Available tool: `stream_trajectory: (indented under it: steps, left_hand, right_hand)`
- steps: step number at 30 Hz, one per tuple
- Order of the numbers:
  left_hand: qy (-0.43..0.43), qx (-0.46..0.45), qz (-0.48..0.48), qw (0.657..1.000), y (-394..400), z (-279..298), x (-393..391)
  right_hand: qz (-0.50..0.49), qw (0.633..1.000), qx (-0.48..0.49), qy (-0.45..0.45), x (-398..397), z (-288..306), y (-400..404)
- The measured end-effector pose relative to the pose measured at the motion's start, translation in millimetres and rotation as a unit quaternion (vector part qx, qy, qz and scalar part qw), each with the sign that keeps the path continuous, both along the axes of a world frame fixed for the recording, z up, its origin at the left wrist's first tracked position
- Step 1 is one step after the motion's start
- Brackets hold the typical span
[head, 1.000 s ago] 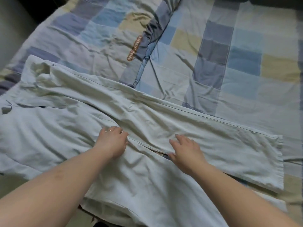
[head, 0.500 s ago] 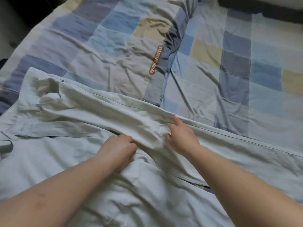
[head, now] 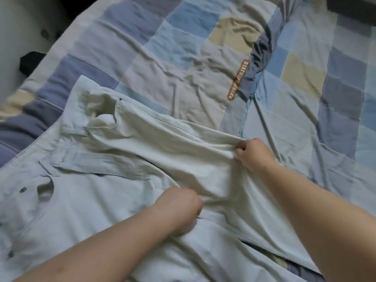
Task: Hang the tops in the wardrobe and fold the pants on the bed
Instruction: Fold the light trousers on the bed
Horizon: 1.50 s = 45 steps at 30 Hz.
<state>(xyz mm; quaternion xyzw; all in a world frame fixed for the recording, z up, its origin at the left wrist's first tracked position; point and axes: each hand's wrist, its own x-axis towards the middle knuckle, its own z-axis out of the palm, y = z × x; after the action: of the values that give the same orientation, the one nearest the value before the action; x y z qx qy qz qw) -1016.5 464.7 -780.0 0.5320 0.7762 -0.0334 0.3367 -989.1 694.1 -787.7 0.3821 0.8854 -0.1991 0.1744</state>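
Note:
Pale grey-green pants [head: 162,157] lie spread across the bed, waistband to the left, legs running off to the right. My right hand [head: 253,154] pinches the upper edge of the far leg near the thigh and holds it lifted off the quilt. My left hand [head: 180,209] is curled into the cloth at the crotch, between the two legs. The far leg's fabric is stretched and bunched between my hands. The leg ends lie out of view on the right.
A checked quilt [head: 305,82] in blue, grey and beige covers the bed, with a raised fold and an orange label [head: 238,80] down its middle. A dark object [head: 30,62] lies beside the bed's left edge.
Both hands went from lying flat on the pants to gripping them. My right hand has moved up to the far leg's upper edge and lifted it. The view has shifted toward the waistband.

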Motion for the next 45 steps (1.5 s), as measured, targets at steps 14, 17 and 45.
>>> stream_trajectory:
  steps: [14, 17, 45]
  left_hand:
    - [0.146, 0.210, 0.506, 0.823, -104, 34, -221]
    - [0.129, 0.141, 0.577, 0.794, -118, 27, -235]
    - [-0.178, 0.161, 0.582, 0.777, -179, 16, -251]
  right_hand:
    - [0.247, 0.958, -0.037, 0.139, -117, 26, -126]
    - [0.344, 0.925, -0.005, 0.161, -135, 32, -144]
    - [0.330, 0.938, -0.083, 0.068, -230, 22, -221]
